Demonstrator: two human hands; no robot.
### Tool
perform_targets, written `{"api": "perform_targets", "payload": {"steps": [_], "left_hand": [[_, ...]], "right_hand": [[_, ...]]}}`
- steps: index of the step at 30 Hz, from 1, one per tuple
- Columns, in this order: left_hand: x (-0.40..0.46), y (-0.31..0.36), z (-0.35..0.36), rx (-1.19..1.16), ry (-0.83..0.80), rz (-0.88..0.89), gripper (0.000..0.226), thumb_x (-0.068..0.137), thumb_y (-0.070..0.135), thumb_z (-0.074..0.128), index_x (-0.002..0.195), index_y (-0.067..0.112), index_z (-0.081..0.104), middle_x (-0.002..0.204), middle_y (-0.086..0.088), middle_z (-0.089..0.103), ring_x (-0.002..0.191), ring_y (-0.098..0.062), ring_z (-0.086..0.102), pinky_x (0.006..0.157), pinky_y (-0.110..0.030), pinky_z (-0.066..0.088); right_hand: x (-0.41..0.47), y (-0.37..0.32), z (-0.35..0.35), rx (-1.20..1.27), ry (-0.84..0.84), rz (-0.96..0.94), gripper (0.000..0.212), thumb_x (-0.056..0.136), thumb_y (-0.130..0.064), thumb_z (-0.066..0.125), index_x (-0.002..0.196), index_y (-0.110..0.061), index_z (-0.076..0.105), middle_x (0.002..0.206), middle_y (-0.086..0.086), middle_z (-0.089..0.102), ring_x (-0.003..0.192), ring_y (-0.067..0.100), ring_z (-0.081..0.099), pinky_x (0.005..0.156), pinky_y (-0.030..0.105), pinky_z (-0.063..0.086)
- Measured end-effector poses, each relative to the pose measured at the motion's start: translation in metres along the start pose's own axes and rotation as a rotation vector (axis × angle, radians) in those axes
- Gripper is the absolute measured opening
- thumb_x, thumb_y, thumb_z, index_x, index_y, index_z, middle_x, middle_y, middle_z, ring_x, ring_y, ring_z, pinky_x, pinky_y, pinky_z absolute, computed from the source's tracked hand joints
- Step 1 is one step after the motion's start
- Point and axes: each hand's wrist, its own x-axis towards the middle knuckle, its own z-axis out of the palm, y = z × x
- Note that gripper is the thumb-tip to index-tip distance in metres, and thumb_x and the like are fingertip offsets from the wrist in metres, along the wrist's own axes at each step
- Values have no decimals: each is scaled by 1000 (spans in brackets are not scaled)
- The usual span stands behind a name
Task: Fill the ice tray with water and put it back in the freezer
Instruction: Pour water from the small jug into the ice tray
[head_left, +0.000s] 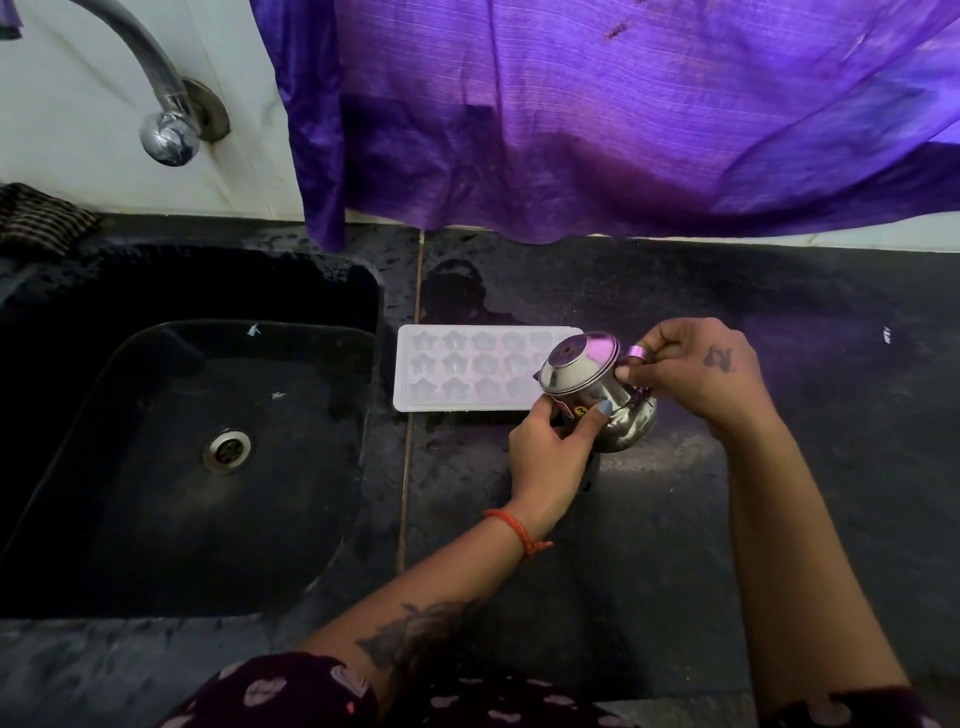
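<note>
One white plastic ice tray (467, 371) with star and flower holes lies flat on the dark stone surface (779, 467), just right of the one black sink (208, 467). One small shiny steel pot (597, 395) with a lid is tipped over the tray's right end. The right hand (701, 379) has its fingers (641, 371) curled round the pot's handle. The left hand (550, 452) holds the pot's front side with bent fingers. One silver tap (166, 104) sticks out above the sink. A purple cloth (623, 119) hangs behind the tray.
</note>
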Motion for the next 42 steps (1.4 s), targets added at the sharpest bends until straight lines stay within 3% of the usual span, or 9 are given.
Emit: {"api": "perform_targets", "payload": {"steps": [2,4,7,12,16,22,29,36,42], "left_hand": [[-1,2,0,30,15,27,34,81,37,71,108,16,66,100,2,72,91,-8,66,81,-21,53],[-1,3,0,54,33,57,35,80,37,72,107,16,66,98,4,71,91,-8,66,78,-18,50],[-1,4,1,71,34,78,33,80,36,72,107,18,64,94,11,67,93,-9,65,82,-22,51],[2,2,5,100,39,95,33,78,41,72,105,23,64,97,7,71,92,-11,66,87,-38,54],[0,3,11,102,1,96,35,78,41,72,107,21,64,99,7,71,94,-11,65,88,-35,53],[2,4,17,98,-46,79,32,80,37,73,103,16,66,84,14,63,85,-7,63,78,-21,50],[5,0,23,30,-68,22,32,78,40,73,101,18,66,92,5,70,89,-14,67,85,-41,55],[8,-5,24,-19,-81,-1,34,69,53,71,92,29,63,93,7,71,92,-13,67,85,-44,56],[8,-6,25,-40,-110,-8,35,70,51,71,95,29,64,97,6,71,94,-13,67,86,-44,55]], "right_hand": [[0,2,0,30,9,5,16,67,-20,83,70,-20,68,69,1,72,76,19,69,82,48,55],[0,4,-1,69,10,22,15,67,-17,83,70,-19,68,69,1,72,77,19,69,83,49,55],[-1,7,-2,122,3,40,15,68,-13,81,69,-18,67,71,5,72,79,22,70,84,52,53],[-5,12,-5,176,18,51,15,68,-8,80,68,-17,67,72,8,73,79,26,70,83,55,53],[-7,17,-10,176,32,51,15,70,-8,79,70,-17,67,73,7,73,78,23,71,83,53,54],[-8,19,-16,103,64,67,14,71,-14,80,70,-19,67,69,1,72,74,17,69,83,47,55],[-5,14,-18,25,58,64,14,72,-18,80,72,-20,66,70,0,71,76,15,68,82,45,56],[-2,10,-19,-23,35,72,15,72,-21,80,71,-22,65,73,-1,71,78,15,67,82,45,56],[-2,11,-19,-41,34,75,14,72,-22,81,73,-21,67,74,0,71,79,17,68,82,46,56]]}}
